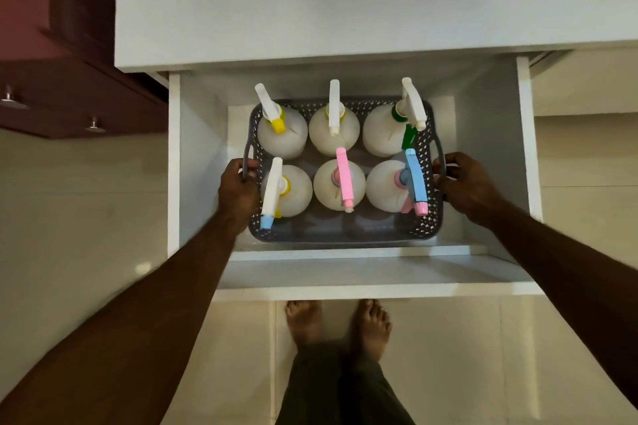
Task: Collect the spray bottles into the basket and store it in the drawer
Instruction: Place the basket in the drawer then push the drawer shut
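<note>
Head view, left hand (238, 188) and right hand (466, 185) grip basket (345, 235) handles, fingertips hidden.

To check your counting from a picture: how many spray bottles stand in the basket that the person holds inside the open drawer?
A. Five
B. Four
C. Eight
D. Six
D: the basket holds two rows of three bottles, six in all, while the left hand and right hand grip its side handles inside the drawer.
</note>
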